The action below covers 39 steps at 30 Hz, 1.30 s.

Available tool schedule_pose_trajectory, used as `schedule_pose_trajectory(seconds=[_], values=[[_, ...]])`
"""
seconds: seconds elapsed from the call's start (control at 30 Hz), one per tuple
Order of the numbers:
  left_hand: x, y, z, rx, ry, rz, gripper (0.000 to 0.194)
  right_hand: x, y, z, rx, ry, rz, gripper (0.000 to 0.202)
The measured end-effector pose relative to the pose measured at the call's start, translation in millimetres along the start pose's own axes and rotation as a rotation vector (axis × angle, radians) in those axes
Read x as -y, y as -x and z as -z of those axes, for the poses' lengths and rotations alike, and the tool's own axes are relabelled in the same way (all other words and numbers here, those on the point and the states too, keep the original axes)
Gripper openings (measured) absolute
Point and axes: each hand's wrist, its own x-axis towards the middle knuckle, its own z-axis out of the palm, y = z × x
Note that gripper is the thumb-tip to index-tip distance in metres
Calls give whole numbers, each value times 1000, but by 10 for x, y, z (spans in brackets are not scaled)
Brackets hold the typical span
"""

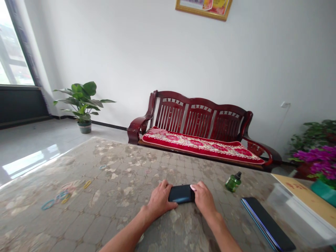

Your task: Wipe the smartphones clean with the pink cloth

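Note:
A dark phone-like object (181, 194) lies sideways low over the patterned tablecloth, between my two hands. My left hand (160, 198) grips its left end, fingers at the far edge and thumb along the near edge. At the right end, my right hand (204, 197) holds it, with the thumb on its upper right corner. Whether the object rests on the cloth or is slightly raised cannot be made out.
Colourful bands (65, 195) lie on the tablecloth (126, 171) at left. To the right are a green bottle (233, 182), a stack of dark flat items (267, 224) and a clear container (296, 210) beneath a tan board (307, 196). A red bench (199, 119) stands beyond.

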Motion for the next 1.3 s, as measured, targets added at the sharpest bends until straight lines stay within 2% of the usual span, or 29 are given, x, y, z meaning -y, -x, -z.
schedule_pose_trajectory(seconds=[0.13, 0.23, 0.33, 0.43, 0.63, 0.7, 0.97, 1.07, 1.23, 1.3], values=[[-12, -5, 23, 22, 1, 8, 55, -85, -145, 5, -1, 78, -74, 36], [-26, -5, 37, 21, -4, 9, 55, 101, -157, -44, 32, 43, -15, 35], [-32, -2, 37, 15, -13, 9, 51, 344, -102, -88, 72, -41, 111, 34], [-30, -2, 25, 9, -18, 4, 50, 440, -73, -85, 87, -84, 166, 36], [-14, -11, 0, 8, -6, 15, 56, 255, -222, -21, 76, 65, -62, 36], [-13, -11, -1, 15, -4, 20, 55, 262, -254, -34, 72, 78, -87, 35], [-28, 3, 17, 45, -28, 21, 50, 590, -26, -138, 74, -168, 163, 35], [-41, 10, 26, 49, -38, 33, 50, 487, 74, -100, 43, -180, 143, 36], [-53, 18, 35, 40, -45, 8, 48, 117, 144, 2, -38, -76, -4, 40], [-61, 19, 41, 46, -62, -1, 49, 50, 162, 19, -58, -56, -36, 40]])
